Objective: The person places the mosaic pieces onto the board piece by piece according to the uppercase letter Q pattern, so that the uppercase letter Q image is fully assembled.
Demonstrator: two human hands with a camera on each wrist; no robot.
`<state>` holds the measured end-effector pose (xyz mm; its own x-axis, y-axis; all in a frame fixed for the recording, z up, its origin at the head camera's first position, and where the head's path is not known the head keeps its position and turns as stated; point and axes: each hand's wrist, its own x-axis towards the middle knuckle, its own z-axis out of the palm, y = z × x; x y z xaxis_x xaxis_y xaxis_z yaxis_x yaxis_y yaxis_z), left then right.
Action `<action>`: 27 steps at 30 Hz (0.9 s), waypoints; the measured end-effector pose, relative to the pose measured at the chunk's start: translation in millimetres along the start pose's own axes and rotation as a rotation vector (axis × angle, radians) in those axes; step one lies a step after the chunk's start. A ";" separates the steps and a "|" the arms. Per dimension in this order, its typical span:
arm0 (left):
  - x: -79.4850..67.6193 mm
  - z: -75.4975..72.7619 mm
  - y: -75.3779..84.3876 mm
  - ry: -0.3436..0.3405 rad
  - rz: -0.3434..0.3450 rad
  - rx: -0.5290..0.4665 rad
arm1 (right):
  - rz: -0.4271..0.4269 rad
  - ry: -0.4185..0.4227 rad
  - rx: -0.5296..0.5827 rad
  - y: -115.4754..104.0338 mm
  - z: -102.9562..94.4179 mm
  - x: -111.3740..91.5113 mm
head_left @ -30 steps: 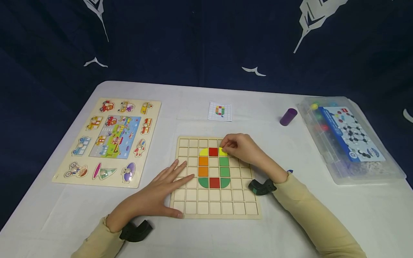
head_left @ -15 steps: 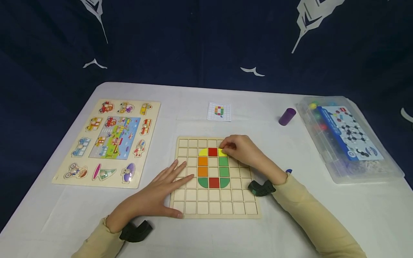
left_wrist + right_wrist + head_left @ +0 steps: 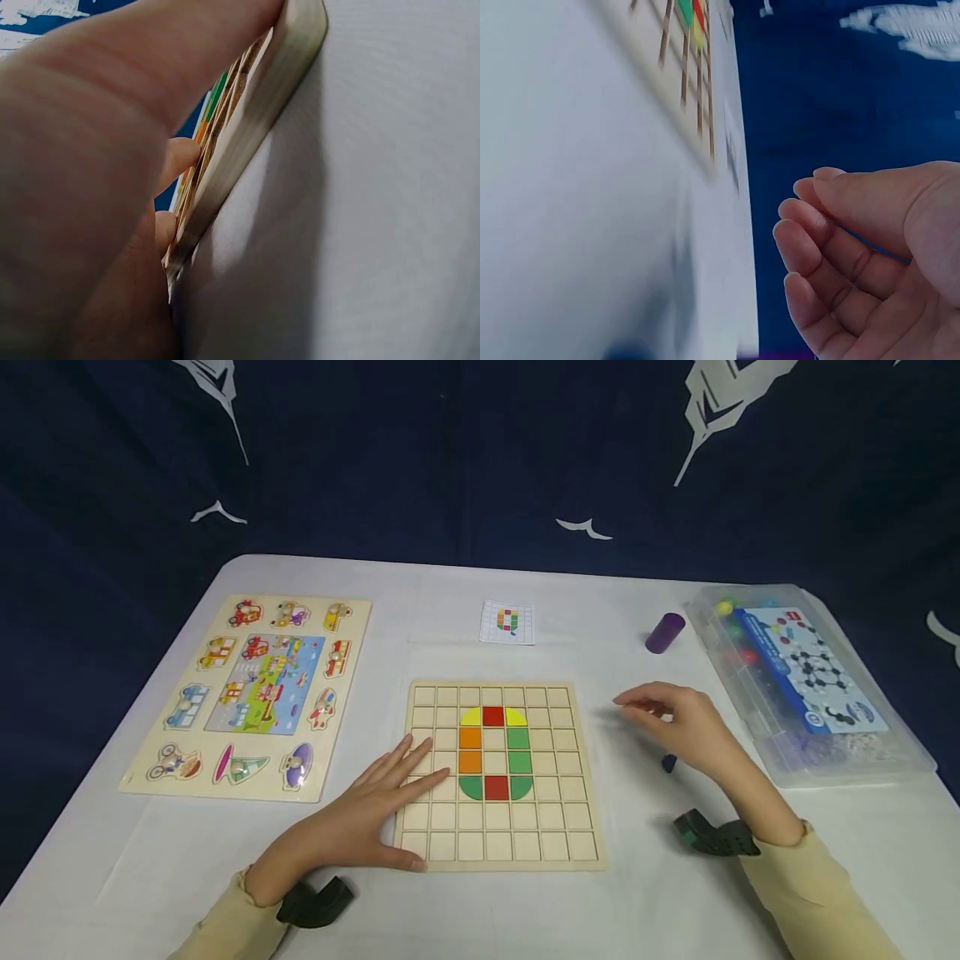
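Observation:
A square wooden grid board (image 3: 555, 818) lies on the table, bearing a ring of red, orange, green and yellow tiles. At its top right corner sits a rounded yellow tile (image 3: 516, 717), with green tiles (image 3: 518, 738) below it. My left hand (image 3: 367, 814) rests with fingers spread over the board's left edge; in the left wrist view the thumb (image 3: 187, 60) touches the board's side. Right of the board, above the table, is my right hand (image 3: 678, 722), fingers loosely bent and holding nothing. Close below it lies a small dark blue piece (image 3: 669, 763).
A small pattern card (image 3: 507, 622) lies behind the board. To the left is a vehicle puzzle board (image 3: 341, 693). On the right stand a purple cylinder (image 3: 665, 633) and a clear plastic case (image 3: 810, 760) with a blue-and-white label. A dark curtain (image 3: 450, 460) hangs behind the table.
My right hand has let go of the yellow tile at the board's upper right corner and moved right, off the board. The left hand has stayed in place.

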<state>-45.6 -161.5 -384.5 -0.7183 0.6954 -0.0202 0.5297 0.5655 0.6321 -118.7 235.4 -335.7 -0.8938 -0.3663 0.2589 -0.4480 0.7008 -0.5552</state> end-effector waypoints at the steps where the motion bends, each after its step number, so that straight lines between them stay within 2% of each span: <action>1: -0.1 0.1 0.0 0.002 0.001 0.000 | 0.018 0.008 -0.011 4.3 -4.4 -7.5; 7: -0.7 0.1 -0.7 0.015 0.012 0.002 | 0.114 -0.013 0.009 31.3 -16.6 -46.4; 11: -0.2 0.6 -1.3 0.013 0.007 0.002 | 0.116 -0.057 0.043 46.6 -15.9 -61.2; 18: 1.1 1.9 -3.0 0.011 0.011 0.007 | 0.033 -0.079 0.140 58.1 -10.6 -68.8; 23: 0.9 2.0 -3.3 0.024 0.027 0.004 | -0.005 -0.043 0.097 60.3 -5.0 -70.5; 27: 0.3 0.9 -2.4 0.021 0.023 0.003 | 0.004 -0.003 0.076 62.8 0.4 -70.7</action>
<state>-46.6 -162.2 -386.8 -0.7152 0.6988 0.0102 0.5475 0.5512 0.6295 -83.6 305.1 -389.2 -0.8956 -0.3649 0.2543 -0.4410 0.6540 -0.6147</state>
